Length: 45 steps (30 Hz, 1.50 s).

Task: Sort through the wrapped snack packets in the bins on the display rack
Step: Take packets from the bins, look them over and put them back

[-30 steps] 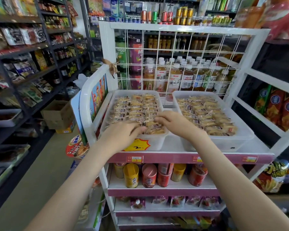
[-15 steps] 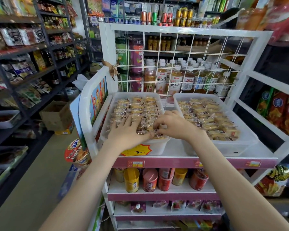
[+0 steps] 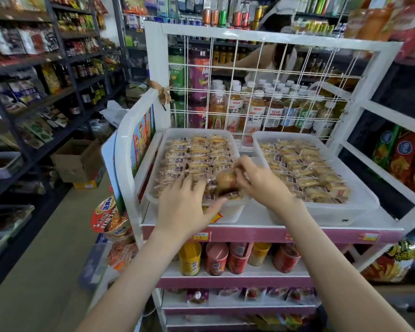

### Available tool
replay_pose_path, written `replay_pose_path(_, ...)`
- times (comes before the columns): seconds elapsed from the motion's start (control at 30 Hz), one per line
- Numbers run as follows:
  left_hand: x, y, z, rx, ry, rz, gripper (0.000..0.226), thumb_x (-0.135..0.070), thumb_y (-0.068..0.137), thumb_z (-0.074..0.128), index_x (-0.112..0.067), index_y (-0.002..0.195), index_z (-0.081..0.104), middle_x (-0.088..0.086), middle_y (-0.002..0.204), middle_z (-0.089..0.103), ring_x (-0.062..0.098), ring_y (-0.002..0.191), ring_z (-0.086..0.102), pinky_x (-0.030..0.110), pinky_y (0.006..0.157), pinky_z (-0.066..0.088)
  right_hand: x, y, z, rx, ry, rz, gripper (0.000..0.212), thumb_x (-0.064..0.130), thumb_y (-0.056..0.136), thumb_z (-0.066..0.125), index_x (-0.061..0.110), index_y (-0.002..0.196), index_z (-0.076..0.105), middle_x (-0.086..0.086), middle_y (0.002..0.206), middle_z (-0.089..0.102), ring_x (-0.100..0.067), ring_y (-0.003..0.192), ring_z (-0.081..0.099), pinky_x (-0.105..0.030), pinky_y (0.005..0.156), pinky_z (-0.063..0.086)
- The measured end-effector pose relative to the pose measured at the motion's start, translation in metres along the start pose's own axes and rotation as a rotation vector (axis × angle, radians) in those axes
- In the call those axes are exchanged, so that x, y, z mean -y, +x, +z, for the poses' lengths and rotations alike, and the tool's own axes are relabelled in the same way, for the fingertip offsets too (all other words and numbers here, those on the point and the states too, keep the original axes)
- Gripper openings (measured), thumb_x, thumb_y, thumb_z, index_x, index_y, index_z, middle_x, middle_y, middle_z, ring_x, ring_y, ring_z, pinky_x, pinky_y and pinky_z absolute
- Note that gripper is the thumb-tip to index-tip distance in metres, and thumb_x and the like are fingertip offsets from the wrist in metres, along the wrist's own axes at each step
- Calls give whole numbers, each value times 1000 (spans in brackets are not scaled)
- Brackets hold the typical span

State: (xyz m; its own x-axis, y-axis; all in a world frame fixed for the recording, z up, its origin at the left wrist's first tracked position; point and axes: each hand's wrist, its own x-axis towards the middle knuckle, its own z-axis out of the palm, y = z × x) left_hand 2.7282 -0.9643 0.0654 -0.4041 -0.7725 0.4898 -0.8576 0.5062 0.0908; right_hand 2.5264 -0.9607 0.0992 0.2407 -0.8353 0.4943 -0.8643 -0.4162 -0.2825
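Two translucent white bins stand side by side on the top shelf of a white and pink display rack [image 3: 261, 232]. The left bin [image 3: 225, 213] and the right bin [image 3: 359, 202] are both full of clear-wrapped golden snack packets. My right hand [image 3: 261, 180] pinches one wrapped packet [image 3: 226, 181] lifted above the front right corner of the left bin. My left hand [image 3: 187, 204] lies flat, fingers straight, on the packets at that bin's front edge.
A white wire grid [image 3: 261, 92] backs the top shelf, with drink bottles [image 3: 256, 111] behind it. A person [image 3: 271, 61] stands beyond the grid. Cup snacks [image 3: 216, 258] fill the shelf below. Dark shelving [image 3: 34, 92] lines the aisle at left, with a cardboard box [image 3: 77, 161] on the floor.
My right hand has lifted one packet out of the left bin. My left hand slid a little toward the bin's front. The person behind the grid came into view.
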Motion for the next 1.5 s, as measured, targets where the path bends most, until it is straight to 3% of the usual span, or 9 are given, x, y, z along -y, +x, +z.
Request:
replay_pose_path(0.13, 1, -4, 4, 27, 35, 30, 73, -68, 91, 30, -9, 103, 72, 17, 105, 71, 34, 99, 67, 39, 73, 55, 0, -4, 2, -296, -70, 14, 17, 14, 98, 44, -1, 103, 51, -10, 77, 61, -30, 56, 56, -29, 43, 35)
replay_pose_path(0.53, -1, -5, 1, 54, 28, 40, 65, -62, 92, 34, -11, 106, 70, 16, 107, 70, 33, 100, 66, 39, 78, 52, 31, -29, -14, -701, 169, 350, 11, 6, 101, 39, 2, 101, 49, 15, 75, 45, 3, 62, 48, -7, 54, 34)
replay_pose_path(0.73, -28, -34, -2, -232, -198, 76, 46, -42, 94, 47, -5, 109, 69, 17, 117, 66, 33, 114, 59, 46, 103, 43, 61, -70, -22, -841, 225, 478, 9, 6, 101, 38, 12, 95, 42, 16, 78, 46, 15, 67, 47, -4, 58, 34)
replay_pose_path(0.83, -57, -59, -19, -176, -606, -50, 42, -40, 98, 48, -8, 120, 64, 7, 118, 66, 20, 113, 58, 29, 98, 44, 80, -92, -25, -796, 284, 556, 10, 10, 102, 38, 12, 94, 44, 16, 78, 49, 13, 66, 50, -4, 56, 34)
replay_pose_path(0.93, -76, -83, -33, -132, -837, -278, 25, -24, 98, 52, -14, 116, 66, -4, 101, 69, 6, 87, 62, 5, 74, 42, 98, -115, -25, -685, 363, 580, 11, 10, 102, 40, 10, 92, 46, 13, 74, 50, 13, 62, 50, -6, 53, 35)
replay_pose_path(1.1, -97, -129, -44, -90, -915, -507, 20, -23, 98, 54, -14, 109, 68, -8, 97, 68, 6, 89, 63, 18, 79, 48, 104, -168, -24, -446, 591, 745, 13, 18, 101, 43, 14, 97, 55, 11, 81, 59, 6, 71, 56, -10, 59, 41)
replay_pose_path(1.2, -116, -163, -51, 4, -941, -616, 16, -26, 97, 55, -16, 102, 66, -12, 91, 64, -1, 86, 58, 8, 68, 42, 104, -213, -23, -331, 692, 770, 11, 18, 99, 47, 19, 95, 57, 8, 84, 63, -9, 80, 60, -17, 66, 45)
replay_pose_path(1.33, -136, -208, -54, 86, -910, -607, 15, -29, 97, 55, -16, 98, 62, -11, 93, 64, -1, 87, 59, 11, 68, 42, 109, -264, -20, -211, 738, 787, 13, 19, 98, 51, 25, 89, 57, 5, 85, 62, -7, 73, 56, -13, 59, 43)
replay_pose_path(1.5, -146, -254, -55, 0, -753, -588, 9, -11, 97, 55, -16, 89, 55, -15, 82, 56, 0, 76, 52, 6, 66, 38, 126, -304, -13, -176, 851, 855, 17, 9, 97, 51, 17, 87, 62, -7, 82, 65, -16, 71, 54, -32, 65, 45)
